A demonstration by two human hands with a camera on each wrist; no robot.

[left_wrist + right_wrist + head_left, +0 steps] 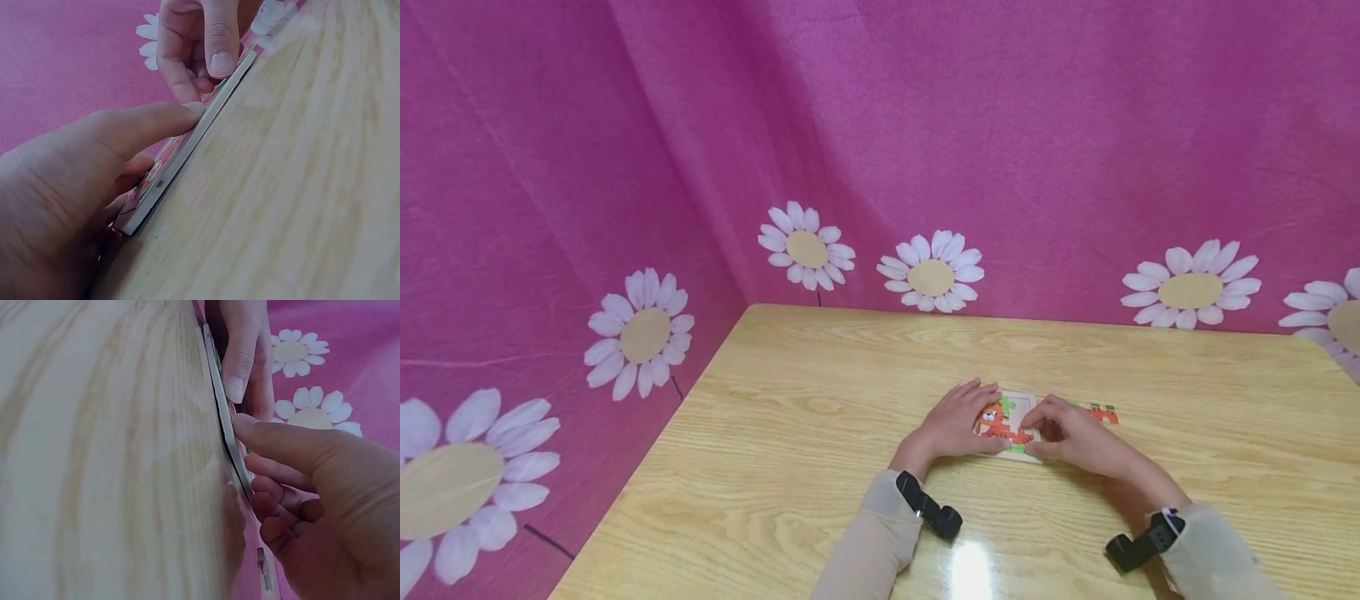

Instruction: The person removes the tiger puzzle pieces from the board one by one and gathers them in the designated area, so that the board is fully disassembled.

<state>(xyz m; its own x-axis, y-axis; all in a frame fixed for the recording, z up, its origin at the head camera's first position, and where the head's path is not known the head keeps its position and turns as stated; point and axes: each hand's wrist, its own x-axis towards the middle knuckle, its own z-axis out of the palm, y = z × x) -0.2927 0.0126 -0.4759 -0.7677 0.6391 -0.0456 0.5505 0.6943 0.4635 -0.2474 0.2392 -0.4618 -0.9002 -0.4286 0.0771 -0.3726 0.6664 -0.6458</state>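
A small jigsaw puzzle board [1018,400] with a pale frame lies on the table, showing part of an orange cartoon animal on green. My left hand [958,419] rests over its left side, with long fingers at the far edge and the thumb on the near edge. At the right side, my right hand [1078,433] has curled fingers and pinches at an orange puzzle piece [1022,436], largely hidden by the fingertips. Both thumbs meet close together along the near edge of the board [178,159] in the left wrist view.
Loose orange and green puzzle pieces [1103,413] lie just beyond the right hand. The wooden table [820,400] reaches to a pink curtain [1000,150] with daisies at the back and left. Each wrist wears a black strap camera [928,507].
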